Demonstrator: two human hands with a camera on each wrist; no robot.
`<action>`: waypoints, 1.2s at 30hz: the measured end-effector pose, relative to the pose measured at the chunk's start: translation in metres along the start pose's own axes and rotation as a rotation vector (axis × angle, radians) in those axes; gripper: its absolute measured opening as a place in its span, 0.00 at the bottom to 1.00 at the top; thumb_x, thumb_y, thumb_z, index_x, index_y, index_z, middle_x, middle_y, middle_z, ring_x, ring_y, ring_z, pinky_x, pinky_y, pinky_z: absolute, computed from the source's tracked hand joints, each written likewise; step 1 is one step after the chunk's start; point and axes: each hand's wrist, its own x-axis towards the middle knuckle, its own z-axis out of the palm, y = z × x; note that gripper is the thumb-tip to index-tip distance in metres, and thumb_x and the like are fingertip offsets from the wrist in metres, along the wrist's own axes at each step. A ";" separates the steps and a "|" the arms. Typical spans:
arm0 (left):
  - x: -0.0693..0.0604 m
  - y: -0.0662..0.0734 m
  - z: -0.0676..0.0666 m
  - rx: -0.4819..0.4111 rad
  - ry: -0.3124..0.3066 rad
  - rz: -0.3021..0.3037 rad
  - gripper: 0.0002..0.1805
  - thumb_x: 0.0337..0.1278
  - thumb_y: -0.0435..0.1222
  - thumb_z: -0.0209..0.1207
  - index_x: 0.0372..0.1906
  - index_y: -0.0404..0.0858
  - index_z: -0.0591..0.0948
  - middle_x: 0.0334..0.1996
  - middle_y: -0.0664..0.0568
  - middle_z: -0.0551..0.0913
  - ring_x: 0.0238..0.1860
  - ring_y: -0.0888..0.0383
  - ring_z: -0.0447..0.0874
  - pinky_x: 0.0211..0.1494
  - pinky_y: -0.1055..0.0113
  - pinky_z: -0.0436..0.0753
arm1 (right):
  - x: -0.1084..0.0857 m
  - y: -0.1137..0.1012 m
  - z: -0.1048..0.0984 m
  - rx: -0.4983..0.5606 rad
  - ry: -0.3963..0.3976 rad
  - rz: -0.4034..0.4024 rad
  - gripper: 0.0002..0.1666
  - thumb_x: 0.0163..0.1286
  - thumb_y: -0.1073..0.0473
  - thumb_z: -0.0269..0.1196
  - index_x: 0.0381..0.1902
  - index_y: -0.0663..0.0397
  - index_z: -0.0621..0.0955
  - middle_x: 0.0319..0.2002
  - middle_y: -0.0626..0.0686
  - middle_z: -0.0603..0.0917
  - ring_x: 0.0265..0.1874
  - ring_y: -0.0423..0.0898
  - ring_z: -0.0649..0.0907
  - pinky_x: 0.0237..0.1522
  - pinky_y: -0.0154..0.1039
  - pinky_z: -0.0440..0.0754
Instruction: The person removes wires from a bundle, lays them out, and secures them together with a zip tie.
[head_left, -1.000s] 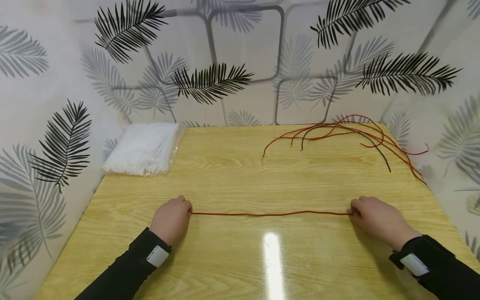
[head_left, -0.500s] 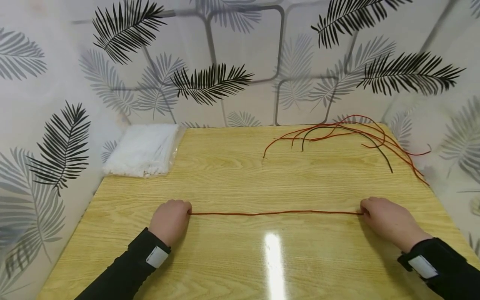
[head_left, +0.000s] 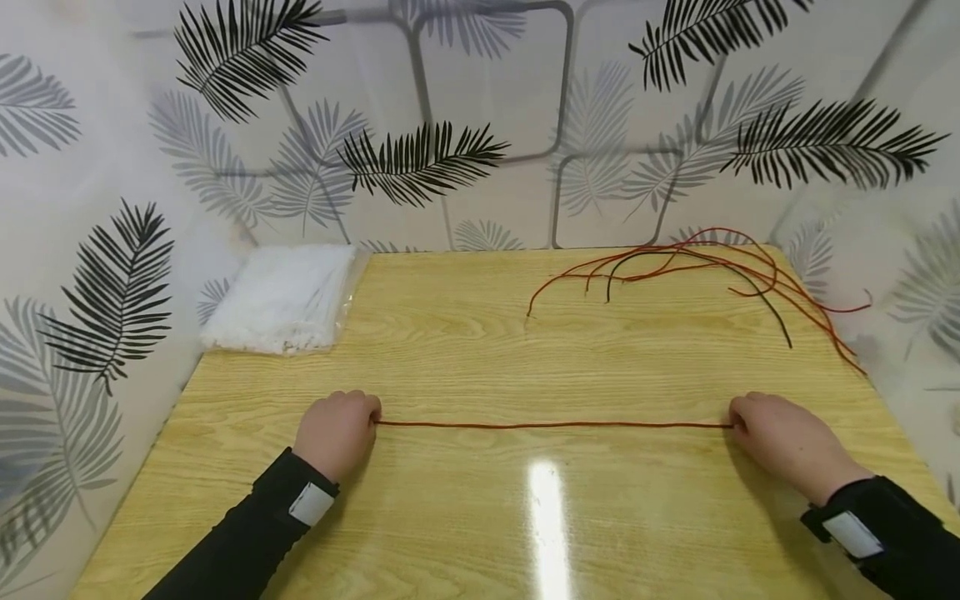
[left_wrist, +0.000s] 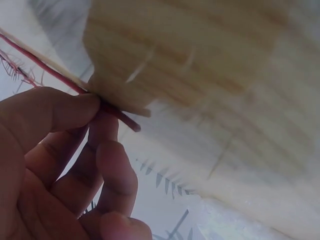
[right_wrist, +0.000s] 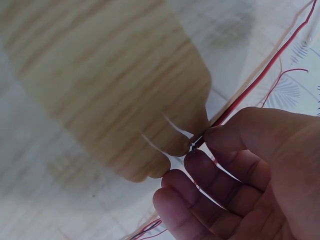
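A single red wire (head_left: pixel 555 425) runs nearly straight from one hand to the other, low over the wooden table. At its left end my left hand (head_left: pixel 337 437) pinches it between thumb and finger; in the left wrist view a short stub of the wire (left_wrist: pixel 129 121) sticks out past the fingertips. My right hand (head_left: pixel 787 442) pinches the other end. The right wrist view shows the wire (right_wrist: pixel 270 62) entering between thumb and index finger, its tip (right_wrist: pixel 194 147) just showing. The other fingers are bent beside it. In the head view both hands' fingertips are partly hidden.
A loose bunch of red wires (head_left: pixel 806 296) with one black wire (head_left: pixel 772 310) lies at the back right, some ends reaching past the table's right edge. A clear bag of white strips (head_left: pixel 281 298) lies at the back left. A leaf-patterned sheet (head_left: pixel 495 83) stands behind the wooden table (head_left: pixel 450 517).
My right hand has moved right, away from the left hand, and the wire between them has become straighter. The left hand has hardly moved. Both hands keep their pinch.
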 end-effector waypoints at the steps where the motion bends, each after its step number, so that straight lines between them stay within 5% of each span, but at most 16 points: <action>1: 0.001 0.000 -0.001 -0.003 -0.006 -0.003 0.07 0.56 0.28 0.64 0.27 0.42 0.85 0.23 0.52 0.80 0.23 0.54 0.75 0.25 0.60 0.76 | 0.001 0.001 0.000 0.005 -0.007 0.005 0.08 0.65 0.65 0.67 0.28 0.54 0.78 0.24 0.47 0.73 0.24 0.43 0.70 0.27 0.41 0.71; 20: 0.004 -0.005 0.000 -0.065 -0.029 -0.014 0.07 0.53 0.27 0.64 0.27 0.43 0.85 0.23 0.54 0.79 0.23 0.58 0.72 0.27 0.63 0.75 | 0.002 0.010 0.001 0.000 0.000 -0.060 0.12 0.63 0.61 0.69 0.26 0.48 0.76 0.23 0.43 0.70 0.23 0.39 0.68 0.27 0.37 0.67; 36: 0.003 -0.014 -0.002 -0.086 -0.016 0.087 0.08 0.55 0.27 0.64 0.27 0.43 0.84 0.25 0.56 0.80 0.25 0.60 0.76 0.31 0.63 0.79 | 0.003 0.018 0.001 -0.003 0.010 -0.124 0.10 0.62 0.60 0.71 0.29 0.43 0.79 0.27 0.39 0.73 0.26 0.36 0.70 0.29 0.38 0.73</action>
